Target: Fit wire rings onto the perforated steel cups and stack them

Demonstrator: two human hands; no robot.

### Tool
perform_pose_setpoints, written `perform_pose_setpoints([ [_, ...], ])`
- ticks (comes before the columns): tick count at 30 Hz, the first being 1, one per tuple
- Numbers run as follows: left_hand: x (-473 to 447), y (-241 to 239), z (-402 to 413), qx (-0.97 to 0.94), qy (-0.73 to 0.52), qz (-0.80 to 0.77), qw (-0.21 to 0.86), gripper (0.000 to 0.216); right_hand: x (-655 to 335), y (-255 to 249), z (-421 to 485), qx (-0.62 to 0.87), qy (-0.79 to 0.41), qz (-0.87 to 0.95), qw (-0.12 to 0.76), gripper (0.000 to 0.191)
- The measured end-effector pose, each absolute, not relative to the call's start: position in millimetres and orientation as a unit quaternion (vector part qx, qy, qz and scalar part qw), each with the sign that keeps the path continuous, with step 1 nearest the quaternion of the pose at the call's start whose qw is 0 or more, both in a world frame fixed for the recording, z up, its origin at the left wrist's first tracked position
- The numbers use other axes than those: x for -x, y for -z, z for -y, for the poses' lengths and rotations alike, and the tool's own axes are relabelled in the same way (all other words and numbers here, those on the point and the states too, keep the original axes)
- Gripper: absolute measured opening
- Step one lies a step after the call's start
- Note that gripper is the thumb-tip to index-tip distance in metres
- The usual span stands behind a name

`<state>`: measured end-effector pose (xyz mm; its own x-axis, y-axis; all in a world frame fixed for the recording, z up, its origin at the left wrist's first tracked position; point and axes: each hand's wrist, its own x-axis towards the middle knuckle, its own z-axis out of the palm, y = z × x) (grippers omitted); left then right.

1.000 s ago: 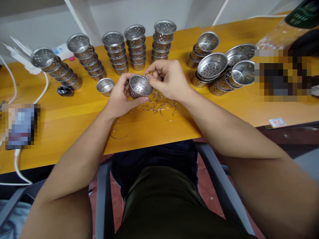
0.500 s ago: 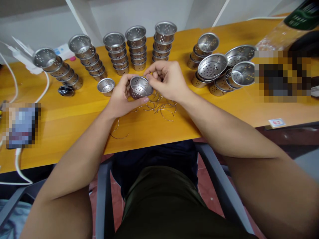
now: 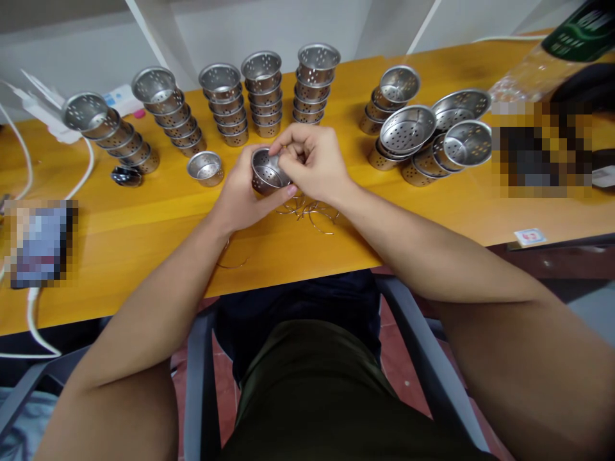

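A small perforated metal cup [image 3: 267,171] is tilted towards me, with my left hand [image 3: 244,192] wrapped round its left and near sides. My right hand [image 3: 312,161] is closed at the cup's right rim, fingertips pinched over its opening. Whatever lies between those fingertips is too small or hidden to name. Thin curved wires [image 3: 317,214] lie on the table just below my hands, partly covered by them. To the left of my left hand another perforated cup [image 3: 205,169] stands upright by itself.
Several stacks of perforated cups [image 3: 221,96] line the table's back. More stacked cups [image 3: 408,134] stand at the right, some leaning, near a plastic bottle [image 3: 533,64]. A phone-like device [image 3: 41,243] with a white cable lies left. A small black object [image 3: 126,176] sits by the leftmost stack.
My right hand has shifted left, its fingertips now over the cup's opening instead of its right rim edge. My left hand still holds the cup, slightly more to the right.
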<state>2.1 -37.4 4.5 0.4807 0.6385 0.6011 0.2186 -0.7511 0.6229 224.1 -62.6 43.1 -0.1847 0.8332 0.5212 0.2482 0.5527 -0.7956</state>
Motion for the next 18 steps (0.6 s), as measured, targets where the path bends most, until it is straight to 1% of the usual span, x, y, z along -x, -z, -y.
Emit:
perform_pose_setpoints([
  [3, 1.2, -2.2, 33.4, -0.811, -0.450, -0.269, 0.260, 0.092, -236.2, -52.4, 62.6, 0.323, -0.346, 0.745, 0.470, 0.032],
  [6, 4.9, 1.8, 30.4, -0.790, -0.443, -0.283, 0.314, 0.082, -248.6, -61.7, 61.9, 0.236, -0.425, 0.768, 0.418, 0.052],
  [8, 6.3, 4.3, 29.7, -0.783, -0.434, -0.284, 0.343, 0.082, -252.6, -64.2, 60.6, 0.212, -0.452, 0.763, 0.410, 0.063],
  [9, 6.8, 5.5, 29.4, -0.784, -0.432, -0.281, 0.347, 0.086, -253.3, -64.1, 59.7, 0.213, -0.458, 0.760, 0.409, 0.066],
  [12, 9.1, 9.3, 26.0, -0.802, -0.435, -0.263, 0.314, 0.106, -252.2, -59.2, 56.2, 0.220, -0.459, 0.759, 0.406, 0.068],
  [13, 10.3, 10.6, 24.1, -0.808, -0.438, -0.258, 0.297, 0.110, -251.5, -56.7, 55.0, 0.217, -0.459, 0.759, 0.407, 0.068],
  [18, 15.8, 13.8, 15.9, -0.826, -0.438, -0.268, 0.232, 0.106, -249.9, -46.7, 51.8, 0.217, -0.461, 0.753, 0.416, 0.062],
])
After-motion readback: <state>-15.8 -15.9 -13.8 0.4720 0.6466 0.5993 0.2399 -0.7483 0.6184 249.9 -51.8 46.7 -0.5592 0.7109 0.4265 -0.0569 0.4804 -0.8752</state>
